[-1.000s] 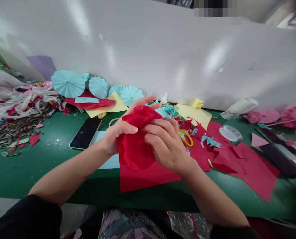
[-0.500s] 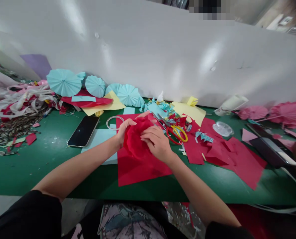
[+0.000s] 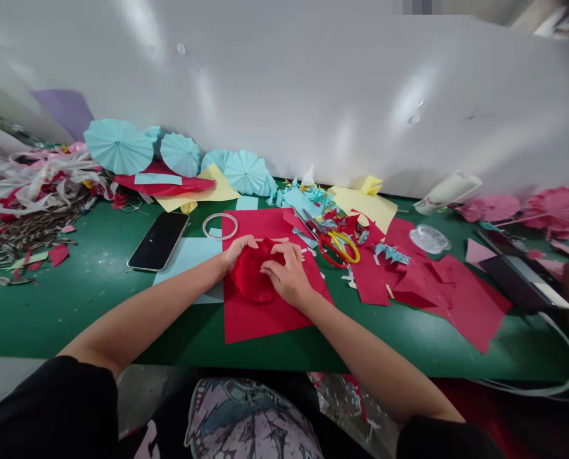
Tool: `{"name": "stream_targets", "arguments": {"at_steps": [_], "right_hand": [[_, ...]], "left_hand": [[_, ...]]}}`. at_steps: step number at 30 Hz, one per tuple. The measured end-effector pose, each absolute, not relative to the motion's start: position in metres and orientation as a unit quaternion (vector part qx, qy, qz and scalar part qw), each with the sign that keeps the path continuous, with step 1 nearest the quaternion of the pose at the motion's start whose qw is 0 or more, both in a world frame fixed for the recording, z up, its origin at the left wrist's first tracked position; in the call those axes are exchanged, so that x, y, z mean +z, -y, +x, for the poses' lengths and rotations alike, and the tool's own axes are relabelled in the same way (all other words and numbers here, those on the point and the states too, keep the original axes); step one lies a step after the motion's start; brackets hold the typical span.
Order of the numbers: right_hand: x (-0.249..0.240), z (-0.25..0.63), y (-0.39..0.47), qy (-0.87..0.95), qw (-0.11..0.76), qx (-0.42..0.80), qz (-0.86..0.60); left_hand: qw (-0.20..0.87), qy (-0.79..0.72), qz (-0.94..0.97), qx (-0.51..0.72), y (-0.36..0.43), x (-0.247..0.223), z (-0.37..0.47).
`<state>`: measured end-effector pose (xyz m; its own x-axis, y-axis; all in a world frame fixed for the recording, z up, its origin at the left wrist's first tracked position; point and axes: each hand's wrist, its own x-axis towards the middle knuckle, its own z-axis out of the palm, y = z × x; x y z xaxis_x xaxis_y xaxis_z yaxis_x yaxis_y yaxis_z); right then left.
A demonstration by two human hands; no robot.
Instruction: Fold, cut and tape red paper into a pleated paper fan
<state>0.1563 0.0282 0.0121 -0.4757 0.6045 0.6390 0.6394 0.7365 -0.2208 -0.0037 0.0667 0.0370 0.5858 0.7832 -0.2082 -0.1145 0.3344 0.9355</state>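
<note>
Between my hands is a red paper flower [image 3: 253, 280] with a ruffled, rounded edge, held low over a flat red paper sheet [image 3: 265, 322]. My left hand [image 3: 239, 250] grips the flower's left and far side, its thumb on the edge and the other fingers mostly hidden behind. With bent fingers and thumb close together, my right hand [image 3: 288, 273] pinches at the flower's right upper part. A clear ring-shaped roll of tape [image 3: 220, 227] lies just beyond my left hand. Scissors with red and yellow handles [image 3: 339, 248] rest to the right of my right hand.
A phone [image 3: 158, 242] lies at the left on the green table [image 3: 97, 293]. Light blue pleated paper rosettes [image 3: 118, 146] lean along the grey partition [image 3: 284, 95]. Red paper pieces [image 3: 470, 296], a clear round container [image 3: 429, 239] and pink rosettes [image 3: 559, 212] are at the right; stems and ribbons pile up left.
Both hands have lowered the flower toward the sheet, and it looks more compact and rounded. My right fingers have shifted to its upper edge. The camera view has tilted slightly.
</note>
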Motion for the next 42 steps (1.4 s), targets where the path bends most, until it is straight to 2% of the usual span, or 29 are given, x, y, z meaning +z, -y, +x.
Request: {"name": "stream_targets", "arguments": {"at_steps": [7, 16, 20, 24, 36, 42], "right_hand": [[0.011, 0.158, -0.034, 0.893, 0.31, -0.001, -0.327], [0.004, 0.158, -0.036, 0.899, 0.257, -0.081, -0.344], [0.006, 0.157, -0.035, 0.896, 0.266, -0.112, -0.338], [0.008, 0.156, -0.034, 0.895, 0.26, -0.12, -0.343], [0.013, 0.156, -0.032, 0.886, 0.265, -0.155, -0.347], [0.012, 0.157, -0.031, 0.893, 0.276, -0.163, -0.316]], "left_hand": [[0.796, -0.305, 0.453, 0.261, -0.071, 0.032, -0.012], [0.73, -0.4, 0.482, 0.273, -0.053, 0.043, -0.036], [0.58, -0.433, 0.646, 0.241, -0.036, 0.036, -0.047], [0.443, -0.504, 0.695, 0.257, -0.029, 0.033, -0.045], [0.325, -0.567, 0.724, 0.22, -0.026, 0.034, -0.041], [0.323, -0.557, 0.723, 0.248, -0.023, 0.042, -0.039]]}}
